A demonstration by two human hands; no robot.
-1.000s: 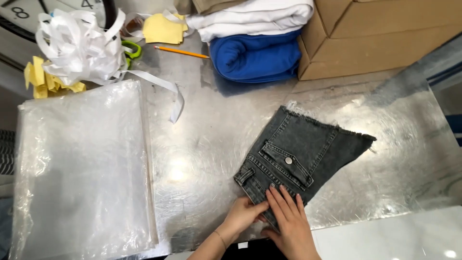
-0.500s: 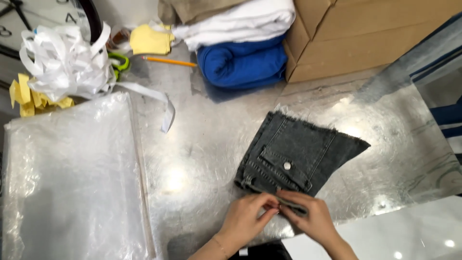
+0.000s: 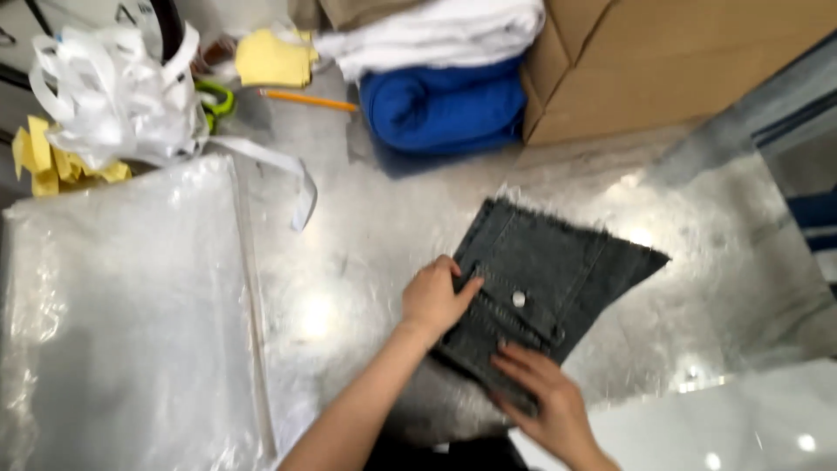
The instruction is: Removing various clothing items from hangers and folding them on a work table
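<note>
A folded piece of dark grey denim [image 3: 558, 266] with a buttoned pocket flap and frayed hems lies on the shiny metal table [image 3: 375, 218]. My left hand [image 3: 433, 296] rests on the denim's left edge, fingers curled over it near the pocket. Lower down, my right hand [image 3: 545, 397] presses flat on the near corner of the denim by the waistband. Both hands touch the cloth; neither lifts it off the table.
A stack of clear plastic bags [image 3: 122, 314] covers the left of the table. Behind are white paper strips [image 3: 113, 92], yellow slips [image 3: 270, 57], a pencil [image 3: 307, 100], a blue folded cloth [image 3: 445, 105], white cloth [image 3: 436, 35] and a cardboard box [image 3: 671, 61].
My left hand has moved up from the near edge to the denim's left side. My right hand stays at the near corner, now flatter on the cloth. The camera view has shifted slightly.
</note>
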